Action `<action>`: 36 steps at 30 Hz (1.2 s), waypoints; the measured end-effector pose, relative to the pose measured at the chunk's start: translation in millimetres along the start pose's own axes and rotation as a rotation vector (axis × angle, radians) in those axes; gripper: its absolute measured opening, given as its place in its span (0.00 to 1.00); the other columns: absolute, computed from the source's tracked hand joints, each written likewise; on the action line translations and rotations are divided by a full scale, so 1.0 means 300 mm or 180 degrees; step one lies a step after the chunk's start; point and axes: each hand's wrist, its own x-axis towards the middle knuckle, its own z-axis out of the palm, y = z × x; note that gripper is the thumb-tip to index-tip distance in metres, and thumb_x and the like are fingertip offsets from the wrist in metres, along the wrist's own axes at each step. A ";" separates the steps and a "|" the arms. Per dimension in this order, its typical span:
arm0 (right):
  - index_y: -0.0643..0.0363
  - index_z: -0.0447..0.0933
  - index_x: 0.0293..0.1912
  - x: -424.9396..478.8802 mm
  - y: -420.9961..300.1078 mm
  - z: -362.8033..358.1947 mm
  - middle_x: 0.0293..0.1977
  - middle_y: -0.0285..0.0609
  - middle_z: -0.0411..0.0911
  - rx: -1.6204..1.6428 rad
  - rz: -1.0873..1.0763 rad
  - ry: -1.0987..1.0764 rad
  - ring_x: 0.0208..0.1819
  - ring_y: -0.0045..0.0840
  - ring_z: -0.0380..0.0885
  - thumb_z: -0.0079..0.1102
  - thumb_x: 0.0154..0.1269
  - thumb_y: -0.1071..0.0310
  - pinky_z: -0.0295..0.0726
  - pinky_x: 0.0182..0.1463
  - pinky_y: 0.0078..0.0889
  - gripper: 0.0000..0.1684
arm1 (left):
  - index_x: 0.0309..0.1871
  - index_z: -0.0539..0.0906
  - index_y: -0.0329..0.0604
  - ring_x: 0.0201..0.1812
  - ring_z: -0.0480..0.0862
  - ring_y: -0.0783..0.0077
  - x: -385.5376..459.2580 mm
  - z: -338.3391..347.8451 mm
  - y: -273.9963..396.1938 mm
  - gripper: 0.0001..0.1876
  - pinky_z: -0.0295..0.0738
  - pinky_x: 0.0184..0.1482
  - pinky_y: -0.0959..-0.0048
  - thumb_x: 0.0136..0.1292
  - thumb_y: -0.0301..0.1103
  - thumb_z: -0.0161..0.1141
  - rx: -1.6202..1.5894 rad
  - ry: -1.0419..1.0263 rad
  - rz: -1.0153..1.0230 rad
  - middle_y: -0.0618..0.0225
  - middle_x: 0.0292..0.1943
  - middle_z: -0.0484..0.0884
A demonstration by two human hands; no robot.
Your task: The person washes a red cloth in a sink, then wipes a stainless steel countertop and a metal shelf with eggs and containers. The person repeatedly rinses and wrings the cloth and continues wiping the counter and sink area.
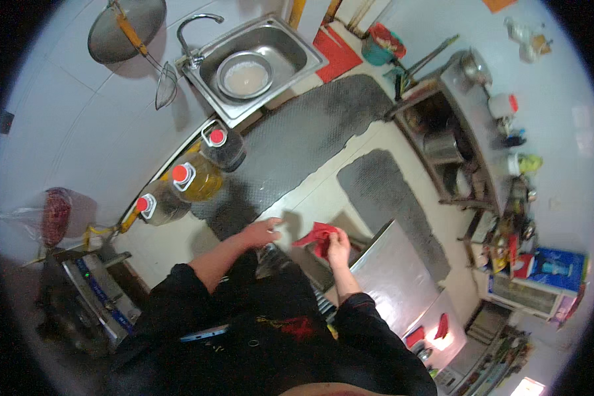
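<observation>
My right hand grips a red cloth, which hangs crumpled to the left of its fingers. To the left, my left hand is apart from the cloth, its fingers spread and nothing in them. Both hands are in front of my dark clothing, over the tiled floor. Close by on the right is a metal-topped table. Two more red items, one of them a red piece, lie on its far end.
Large capped jugs, one with yellow oil, stand along the left wall. Beyond them is a steel sink holding a metal bowl of cloudy liquid. Dark mats cover part of the floor. A metal shelf unit with pots lines the right.
</observation>
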 end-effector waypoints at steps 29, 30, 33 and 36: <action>0.57 0.81 0.57 1.623 -1.101 1.479 0.53 0.52 0.83 -0.3716 -0.2936 -0.3356 0.55 0.46 0.82 0.54 0.68 0.73 0.78 0.63 0.38 0.20 | 0.69 0.76 0.41 0.57 0.80 0.71 0.529 -0.708 0.335 0.24 0.74 0.63 0.71 0.72 0.34 0.62 -0.3645 0.2291 0.0463 0.64 0.56 0.82; 0.57 0.80 0.60 1.712 -1.077 1.482 0.59 0.54 0.80 -0.3840 -0.2686 -0.3311 0.59 0.44 0.80 0.56 0.68 0.70 0.76 0.67 0.37 0.22 | 0.69 0.75 0.41 0.56 0.81 0.71 0.560 -0.744 0.354 0.24 0.74 0.63 0.71 0.71 0.34 0.62 -0.3653 0.2276 0.0553 0.64 0.56 0.82; 0.56 0.79 0.62 1.729 -0.990 1.543 0.63 0.56 0.77 -0.3428 -0.3254 -0.3605 0.64 0.45 0.76 0.58 0.68 0.67 0.74 0.69 0.35 0.23 | 0.69 0.75 0.41 0.56 0.81 0.72 0.677 -0.844 0.288 0.24 0.74 0.63 0.72 0.72 0.33 0.61 -0.3583 0.2386 0.0557 0.64 0.55 0.83; 0.52 0.74 0.68 1.705 -0.911 1.551 0.74 0.53 0.62 -0.4227 -0.4119 -0.3966 0.75 0.51 0.62 0.63 0.65 0.65 0.62 0.76 0.54 0.31 | 0.67 0.76 0.39 0.52 0.82 0.74 0.724 -0.957 0.340 0.23 0.76 0.59 0.72 0.71 0.34 0.63 -0.3893 0.2819 0.0585 0.66 0.51 0.84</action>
